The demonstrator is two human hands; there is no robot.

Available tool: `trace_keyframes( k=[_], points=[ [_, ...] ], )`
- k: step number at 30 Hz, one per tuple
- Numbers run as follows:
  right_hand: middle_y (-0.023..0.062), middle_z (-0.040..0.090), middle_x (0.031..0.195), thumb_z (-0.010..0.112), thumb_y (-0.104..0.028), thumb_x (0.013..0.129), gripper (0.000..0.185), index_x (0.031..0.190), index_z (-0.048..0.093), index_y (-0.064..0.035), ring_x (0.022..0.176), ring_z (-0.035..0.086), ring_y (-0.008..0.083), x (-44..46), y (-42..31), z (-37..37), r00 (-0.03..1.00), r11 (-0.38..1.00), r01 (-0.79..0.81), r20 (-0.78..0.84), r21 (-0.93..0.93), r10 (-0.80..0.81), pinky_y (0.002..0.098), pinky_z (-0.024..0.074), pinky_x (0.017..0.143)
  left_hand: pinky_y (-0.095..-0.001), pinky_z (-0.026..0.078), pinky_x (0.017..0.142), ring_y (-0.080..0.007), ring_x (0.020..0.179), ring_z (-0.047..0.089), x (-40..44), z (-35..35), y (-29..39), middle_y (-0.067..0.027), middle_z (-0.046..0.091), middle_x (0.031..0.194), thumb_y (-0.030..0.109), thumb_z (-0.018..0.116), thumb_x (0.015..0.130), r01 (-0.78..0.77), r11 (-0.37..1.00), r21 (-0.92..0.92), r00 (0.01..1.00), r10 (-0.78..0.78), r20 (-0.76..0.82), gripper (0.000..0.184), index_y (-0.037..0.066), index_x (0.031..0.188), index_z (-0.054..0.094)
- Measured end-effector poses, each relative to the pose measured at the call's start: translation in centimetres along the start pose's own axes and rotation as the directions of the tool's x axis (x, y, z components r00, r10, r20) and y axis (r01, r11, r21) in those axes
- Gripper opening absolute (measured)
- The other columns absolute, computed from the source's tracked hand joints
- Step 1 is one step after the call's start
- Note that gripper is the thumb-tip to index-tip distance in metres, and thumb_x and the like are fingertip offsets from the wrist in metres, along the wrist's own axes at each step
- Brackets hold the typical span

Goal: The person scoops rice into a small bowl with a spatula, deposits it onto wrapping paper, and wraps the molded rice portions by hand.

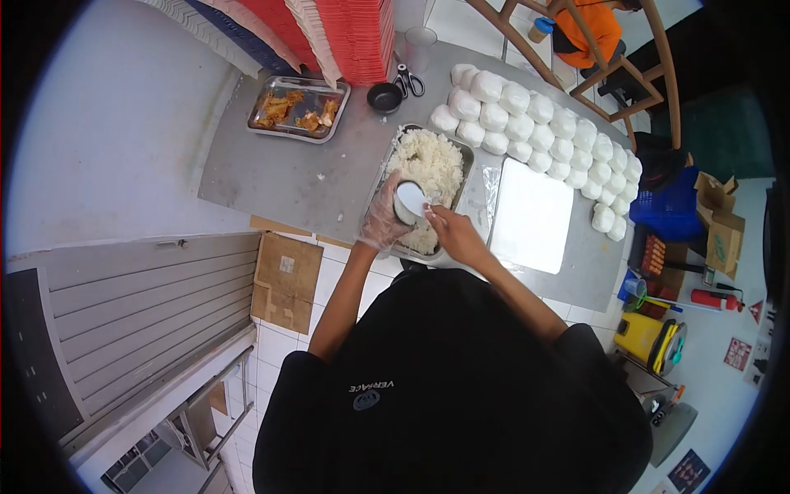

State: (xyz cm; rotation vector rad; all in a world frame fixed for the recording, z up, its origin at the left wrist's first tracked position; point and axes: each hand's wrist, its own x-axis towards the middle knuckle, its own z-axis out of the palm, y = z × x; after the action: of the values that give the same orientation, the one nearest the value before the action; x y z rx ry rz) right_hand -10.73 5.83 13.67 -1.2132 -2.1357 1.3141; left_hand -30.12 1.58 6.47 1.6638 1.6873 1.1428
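Observation:
My left hand (383, 216), in a clear plastic glove, is wrapped round a small dark cup (403, 216) above the near part of a metal tray (471, 158) of white rice (432, 162). Pinched in my bare right hand (448, 226) is a white rice paddle (410, 196), whose flat blade lies over the cup's mouth. The blade hides most of what is in the cup. Right of the tray lies a stack of white paper sheets (532, 216), with clear plastic film (491, 185) at its left edge.
Rows of white wrapped bundles (518, 126) fill the back right of the grey table (280, 177). A metal tray (255, 123) with fried pieces (309, 119), a black bowl (384, 98), scissors (405, 81) and a clear cup (420, 45) stand at the back. A person in orange (588, 33) is beyond.

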Motion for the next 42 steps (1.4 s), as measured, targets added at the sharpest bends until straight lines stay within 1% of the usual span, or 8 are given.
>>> trace_keyframes(
  k=[7,17,23,26,32,38,41,42],
  points=[
    [0.0257,0.066,0.088,0.053,-0.03,0.098,0.03,0.111,0.066,-0.0062,0.082,0.064,0.0438,0.2,-1.5,-0.5,0.993,0.991,-0.003,0.116,-0.133,0.018,0.0483,0.0506,0.074,-0.0383,0.035,0.111,-0.0361,0.13,0.043,0.5,-0.7,0.9,-0.02,0.041,0.14,0.013,0.089,0.05,0.405,0.858,-0.318,0.907,-0.331,0.261,0.121,0.004,0.148,0.019],
    [0.0243,0.067,0.086,0.055,-0.03,0.098,0.032,0.115,0.064,-0.0052,0.081,0.066,0.0418,-0.6,-0.9,0.3,0.993,0.987,-0.037,0.106,-0.155,0.054,0.0436,0.0513,0.07,-0.0365,0.043,0.103,-0.0254,0.121,0.05,-1.2,0.9,-0.9,-0.0135,0.047,0.132,0.015,0.093,0.053,0.133,0.987,-0.091,0.986,-0.141,-0.083,0.112,0.008,0.142,0.026],
    [0.0248,0.066,0.085,0.055,-0.028,0.098,0.03,0.117,0.064,-0.0073,0.076,0.065,0.0438,-0.5,-1.1,-0.1,0.999,1.0,-0.021,-0.025,-0.016,0.021,0.0472,0.0508,0.068,-0.0403,0.043,0.101,-0.0301,0.117,0.051,-1.6,2.5,-3.1,-0.0148,0.048,0.125,0.02,0.091,0.053,0.279,0.748,-0.602,0.879,-0.452,-0.153,0.102,0.007,0.136,0.034],
    [0.0223,0.068,0.089,0.054,-0.029,0.098,0.031,0.116,0.065,-0.0056,0.082,0.068,0.0385,-0.1,-0.8,0.5,0.994,0.983,-0.097,0.028,-0.158,0.102,0.0434,0.0513,0.072,-0.0354,0.049,0.094,-0.0238,0.11,0.057,-1.4,1.8,-1.0,-0.0123,0.053,0.123,0.017,0.093,0.058,0.058,0.998,-0.013,0.955,-0.059,-0.289,0.101,0.009,0.138,0.032],
    [0.0235,0.067,0.09,0.051,-0.033,0.099,0.035,0.113,0.063,-0.003,0.084,0.065,0.0426,3.1,-0.4,-3.0,0.989,0.993,-0.103,-0.101,0.054,0.108,0.0446,0.0494,0.074,-0.0333,0.048,0.098,-0.0239,0.115,0.056,-3.0,1.7,-2.8,-0.0125,0.052,0.125,0.01,0.09,0.061,0.166,0.914,-0.369,0.939,-0.261,-0.224,0.096,0.008,0.139,0.033],
    [0.0219,0.066,0.1,0.056,-0.035,0.094,0.037,0.117,0.063,-0.0069,0.095,0.064,0.0375,3.1,4.9,1.3,0.998,0.947,-0.032,0.046,-0.319,0.049,0.0435,0.0515,0.082,-0.0356,0.047,0.1,-0.0244,0.118,0.054,-2.9,-1.6,0.1,-0.015,0.047,0.131,0.005,0.088,0.062,0.102,0.945,-0.312,0.92,-0.208,-0.332,0.101,0.004,0.142,0.027],
    [0.0174,0.062,0.12,0.055,-0.041,0.095,0.043,0.119,0.062,-0.0065,0.104,0.062,0.0335,3.1,4.8,1.0,0.956,0.941,0.185,-0.168,-0.285,-0.239,0.0422,0.0526,0.082,-0.0365,0.047,0.101,-0.026,0.119,0.054,-2.0,-0.8,4.3,-0.0168,0.045,0.133,0.012,0.092,0.06,0.055,0.926,-0.373,0.932,-0.182,-0.313,0.105,0.001,0.142,0.027],
    [0.0147,0.06,0.124,0.052,-0.047,0.095,0.048,0.122,0.06,-0.0068,0.108,0.061,0.0317,3.3,4.5,0.6,0.99,0.945,-0.141,0.015,0.294,0.143,0.0418,0.0517,0.085,-0.0369,0.047,0.101,-0.0261,0.119,0.054,-1.5,-0.1,5.5,-0.0169,0.045,0.133,0.016,0.094,0.058,0.059,0.92,-0.388,0.938,-0.184,-0.295,0.108,0.001,0.141,0.027]
  ],
)
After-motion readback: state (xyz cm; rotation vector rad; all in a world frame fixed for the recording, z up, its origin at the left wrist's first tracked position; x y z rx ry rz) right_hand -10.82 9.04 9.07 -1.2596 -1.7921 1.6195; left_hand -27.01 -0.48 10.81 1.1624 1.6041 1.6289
